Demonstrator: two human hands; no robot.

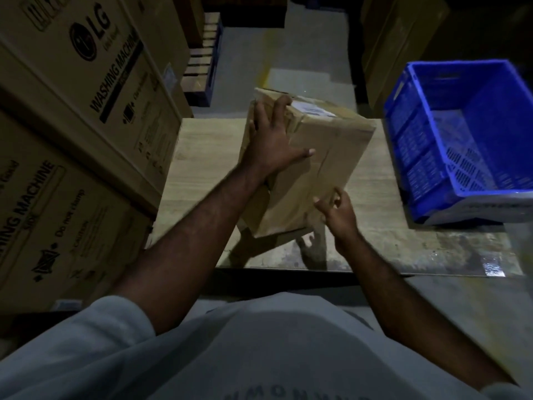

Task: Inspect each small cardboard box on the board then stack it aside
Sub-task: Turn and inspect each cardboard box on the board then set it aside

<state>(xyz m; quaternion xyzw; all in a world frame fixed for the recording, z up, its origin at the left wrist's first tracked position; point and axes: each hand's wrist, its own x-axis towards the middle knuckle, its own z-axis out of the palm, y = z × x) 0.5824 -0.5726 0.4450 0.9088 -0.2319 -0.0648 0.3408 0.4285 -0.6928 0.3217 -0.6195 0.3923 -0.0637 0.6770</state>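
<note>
The cardboard box is held tilted over the wooden board; the left hand presses flat on its upper face, fingers straight and spread; the right hand curls at the near edge, its grip unclear; better to support it from underneath before turning each face; LG washing machine cartons stand stacked left; a blue plastic crate sits right of the board.

Pale grey shirt bears dark chest lettering
</note>
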